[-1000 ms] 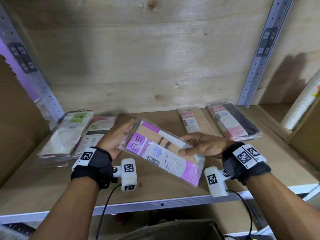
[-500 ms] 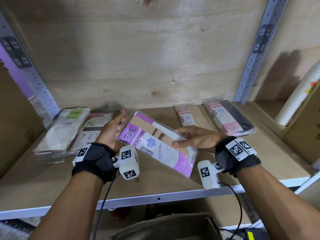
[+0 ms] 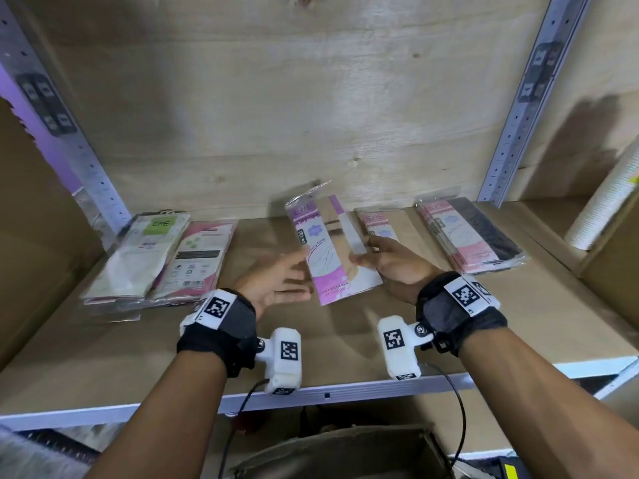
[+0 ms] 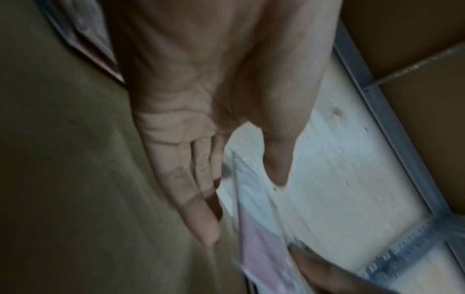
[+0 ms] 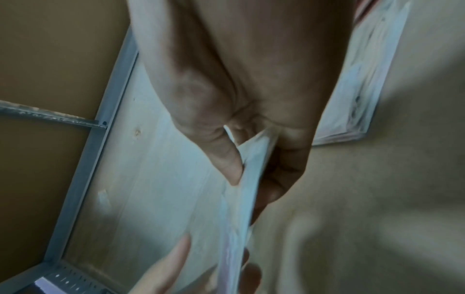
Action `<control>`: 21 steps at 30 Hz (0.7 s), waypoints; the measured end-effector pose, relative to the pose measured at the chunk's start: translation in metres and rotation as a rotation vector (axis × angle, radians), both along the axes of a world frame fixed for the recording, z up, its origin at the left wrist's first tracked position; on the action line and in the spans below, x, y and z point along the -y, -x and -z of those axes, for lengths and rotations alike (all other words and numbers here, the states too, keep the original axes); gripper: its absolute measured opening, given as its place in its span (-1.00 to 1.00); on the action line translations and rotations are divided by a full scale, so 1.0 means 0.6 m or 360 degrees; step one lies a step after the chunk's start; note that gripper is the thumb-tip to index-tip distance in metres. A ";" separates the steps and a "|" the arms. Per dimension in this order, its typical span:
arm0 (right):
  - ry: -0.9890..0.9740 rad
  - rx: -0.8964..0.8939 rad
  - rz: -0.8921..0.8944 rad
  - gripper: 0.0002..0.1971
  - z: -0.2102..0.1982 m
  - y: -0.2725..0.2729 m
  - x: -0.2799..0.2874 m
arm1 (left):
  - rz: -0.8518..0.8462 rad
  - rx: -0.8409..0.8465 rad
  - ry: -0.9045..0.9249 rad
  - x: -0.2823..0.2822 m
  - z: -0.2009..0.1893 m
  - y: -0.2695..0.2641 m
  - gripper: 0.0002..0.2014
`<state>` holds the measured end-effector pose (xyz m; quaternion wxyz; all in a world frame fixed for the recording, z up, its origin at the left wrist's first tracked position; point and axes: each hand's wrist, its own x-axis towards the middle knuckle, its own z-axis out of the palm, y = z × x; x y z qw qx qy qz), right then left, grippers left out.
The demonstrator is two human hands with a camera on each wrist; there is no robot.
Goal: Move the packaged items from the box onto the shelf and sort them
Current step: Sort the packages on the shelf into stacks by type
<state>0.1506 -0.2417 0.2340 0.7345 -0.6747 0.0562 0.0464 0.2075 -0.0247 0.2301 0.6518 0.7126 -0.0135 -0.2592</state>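
The purple-and-tan packet (image 3: 333,250) had swung from lying slantwise across both hands to standing nearly lengthwise, its top edge pointing at the back wall of the shelf (image 3: 103,344). It was held above the shelf board, about midway along it, just beside the flat pink packet (image 3: 380,224) lying near the back edge.

The right hand (image 3: 392,261) pinched the packet's right edge, thumb on the printed face and fingers curled beneath; the right wrist view showed the same pinch. The left hand (image 3: 276,283) had let go: its fingers lay straight and loose, palm turned up just left of the packet, and blur made it unclear whether the fingertips brushed the wrap.

Against the frames from 1 s and 0.5 s before, the left hand no longer cupped the packet's upper-left corner, and the packet sat further back and to the right. That suggested sorting was settled and the packet was headed for the matching pink packet. The 2 stacks near the left edge (image 3: 152,261) and the dark-and-pink stack (image 3: 466,236) toward the right edge had not moved. The box (image 3: 345,451) sat below the front edge.
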 end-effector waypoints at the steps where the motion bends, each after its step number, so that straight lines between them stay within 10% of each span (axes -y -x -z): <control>1: 0.0006 0.0017 0.0026 -0.64 0.002 -0.002 -0.005 | 0.0138 0.0035 -0.0040 0.007 0.000 0.009 -0.53; 8: 0.0574 -0.0125 0.0234 -0.69 0.006 -0.019 -0.010 | 0.0097 0.0249 -0.0137 0.025 0.013 0.012 -0.58; 13: 0.1157 -0.0227 0.0362 -0.25 0.000 -0.024 -0.013 | 0.0080 0.0329 -0.0481 0.032 0.025 0.000 -0.74; 21: 0.1360 -0.0266 0.0212 -0.24 0.002 -0.013 -0.026 | 0.0033 0.0379 -0.0658 0.035 0.039 -0.012 -0.74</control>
